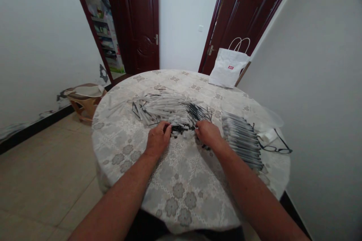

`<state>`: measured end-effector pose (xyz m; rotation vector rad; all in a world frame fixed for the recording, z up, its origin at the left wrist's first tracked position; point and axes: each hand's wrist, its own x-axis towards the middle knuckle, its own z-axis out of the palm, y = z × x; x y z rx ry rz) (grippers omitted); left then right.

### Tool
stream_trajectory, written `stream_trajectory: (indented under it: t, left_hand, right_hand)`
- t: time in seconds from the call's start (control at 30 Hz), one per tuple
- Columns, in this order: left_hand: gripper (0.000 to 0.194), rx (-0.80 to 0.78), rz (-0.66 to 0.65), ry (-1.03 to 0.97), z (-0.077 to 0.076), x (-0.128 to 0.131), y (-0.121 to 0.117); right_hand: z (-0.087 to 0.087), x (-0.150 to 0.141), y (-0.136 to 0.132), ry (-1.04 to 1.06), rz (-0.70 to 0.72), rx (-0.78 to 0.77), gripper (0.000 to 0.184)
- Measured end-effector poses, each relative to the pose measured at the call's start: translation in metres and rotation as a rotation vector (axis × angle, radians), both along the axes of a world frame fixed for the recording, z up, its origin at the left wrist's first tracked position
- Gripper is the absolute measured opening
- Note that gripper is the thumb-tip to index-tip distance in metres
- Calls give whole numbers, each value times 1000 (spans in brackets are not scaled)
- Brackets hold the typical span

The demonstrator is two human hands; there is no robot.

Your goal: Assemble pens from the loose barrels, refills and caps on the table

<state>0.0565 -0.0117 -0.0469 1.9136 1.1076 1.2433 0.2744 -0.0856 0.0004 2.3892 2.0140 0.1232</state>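
My left hand (157, 138) rests at the left edge of a small heap of black pen caps and pale little pieces (178, 129), its fingers drawn together. What it pinches, if anything, is hidden. At the heap's right side my right hand (208, 134) has its fingers closed near the caps; I cannot make out what is between them. Just beyond the hands lies a pile of whitish pen barrels (166, 104). Thin black refills (197, 111) lie in a bunch at the pile's right end.
Right of my right arm, many pens (243, 139) lie in rows. Glasses (275, 149) and a white roll (267, 135) sit beyond them. A white paper bag (229, 68) stands at the back of the round, cloth-covered table (181, 192). A wooden stool (85, 99) stands left.
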Motion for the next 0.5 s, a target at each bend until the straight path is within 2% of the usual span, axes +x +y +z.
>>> stream_trajectory:
  t: [0.1, 0.23, 0.37, 0.5]
  left_hand:
    - [10, 9, 38, -8, -1, -1, 0]
    - [11, -15, 103, -146, -1, -2, 5]
    - [18, -4, 309, -209, 2, -9, 14]
    - [24, -66, 489, -312, 3, -20, 27]
  right_hand:
    - [-7, -11, 6, 12, 15, 15, 21]
    - [-6, -20, 17, 48, 41, 36, 24]
    - [-5, -33, 30, 106, 115, 98, 26]
    - [-7, -56, 42, 133, 235, 164, 26]
